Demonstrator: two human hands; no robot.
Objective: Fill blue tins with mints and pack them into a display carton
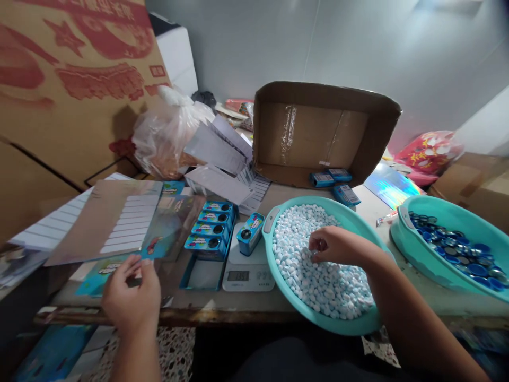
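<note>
My right hand (pixel 332 246) is over a turquoise basin (pixel 278 289) full of small white and pale blue candies (pixel 306 265). Its fingers are curled at the surface of the candies, and what they hold is hidden. At the left, my left hand (pixel 135 292) is in a pinch beside a clear plastic sheet (pixel 163 228) with blue print; I cannot make out anything between the fingertips. A blue tin (pixel 249 233) with a round window rests on a white digital scale (pixel 248 278). Several similar tins (pixel 209 228) stand in a row in a blue tray (pixel 201 273).
A second turquoise basin (pixel 469 217) at the right holds blue-rimmed round pieces (pixel 457 252). Behind, an open cardboard box (pixel 314 138) lies on its side, with several blue packs (pixel 345 195) at its mouth. Paper stacks (pixel 115 217) and a plastic bag (pixel 167 132) are at the left.
</note>
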